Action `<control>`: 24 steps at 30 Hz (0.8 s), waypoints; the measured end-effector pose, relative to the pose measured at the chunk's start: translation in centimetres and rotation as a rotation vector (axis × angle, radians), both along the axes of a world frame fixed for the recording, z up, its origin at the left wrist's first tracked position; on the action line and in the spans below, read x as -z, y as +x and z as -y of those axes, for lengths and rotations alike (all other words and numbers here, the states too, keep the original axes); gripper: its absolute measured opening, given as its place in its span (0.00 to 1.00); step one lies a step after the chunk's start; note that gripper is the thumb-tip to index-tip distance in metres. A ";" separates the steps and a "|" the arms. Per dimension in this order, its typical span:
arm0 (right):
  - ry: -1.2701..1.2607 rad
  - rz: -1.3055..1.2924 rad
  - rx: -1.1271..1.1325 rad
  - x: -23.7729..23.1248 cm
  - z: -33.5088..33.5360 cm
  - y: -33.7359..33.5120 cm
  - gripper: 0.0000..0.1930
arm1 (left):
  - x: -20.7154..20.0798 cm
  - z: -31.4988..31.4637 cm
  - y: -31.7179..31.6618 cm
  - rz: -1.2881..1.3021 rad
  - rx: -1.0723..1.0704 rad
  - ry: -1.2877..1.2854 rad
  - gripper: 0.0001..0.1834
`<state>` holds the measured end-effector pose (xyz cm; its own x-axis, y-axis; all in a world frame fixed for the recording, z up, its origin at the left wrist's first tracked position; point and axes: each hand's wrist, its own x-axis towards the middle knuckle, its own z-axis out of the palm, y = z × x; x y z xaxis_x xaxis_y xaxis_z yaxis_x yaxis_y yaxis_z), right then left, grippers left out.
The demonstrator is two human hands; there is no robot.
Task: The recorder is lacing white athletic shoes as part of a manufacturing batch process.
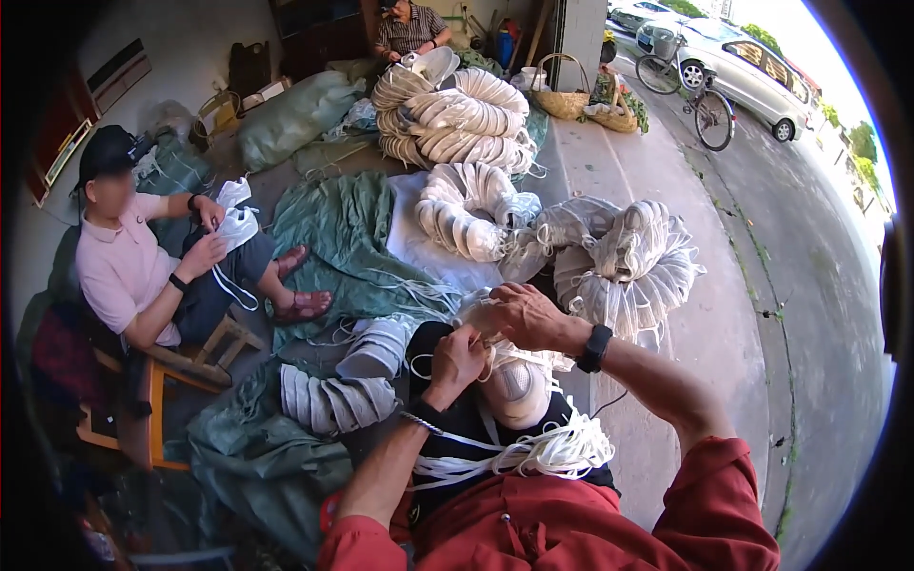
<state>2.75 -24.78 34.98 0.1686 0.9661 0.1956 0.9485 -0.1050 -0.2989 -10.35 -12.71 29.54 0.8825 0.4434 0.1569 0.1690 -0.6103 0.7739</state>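
Note:
A pale shoe upper (515,392) lies on my lap, its rounded toe toward me. My left hand (458,364) is closed in a pinch at its left side, where a thin white shoelace shows by the fingertips. My right hand (529,316) arches over the far end of the upper with curled fingers, closed on its pale edge; the fingertips are partly hidden. A loose bundle of white shoelaces (569,447) is draped across my lap, nearer to me than the toe. Strands of it trail left below my left wrist.
Nested shoe uppers lie in a row (338,402) at left, a ring (466,205) ahead, a bundle (628,271) at right and a tall pile (457,119) behind. Green sheeting (333,228) covers floor. A seated person (129,247) at left handles a white upper; another (411,30) sits far back.

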 end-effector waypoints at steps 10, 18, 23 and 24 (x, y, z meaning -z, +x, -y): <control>0.187 -0.193 -0.031 2.8 -0.3 0.4 0.09 | -0.7 0.2 0.4 -0.143 -0.031 0.032 0.11; 0.201 0.191 -0.083 1.9 -1.1 -2.3 0.07 | -0.6 -4.8 -5.5 -0.232 -0.070 0.171 0.07; 0.213 0.162 -0.099 2.9 -1.9 -2.2 0.06 | -0.6 -3.4 -6.8 -0.255 -0.121 -0.425 0.07; 0.210 0.118 -0.137 2.7 -2.3 -2.9 0.06 | -0.5 -3.5 -7.4 -0.226 -0.092 -0.636 0.06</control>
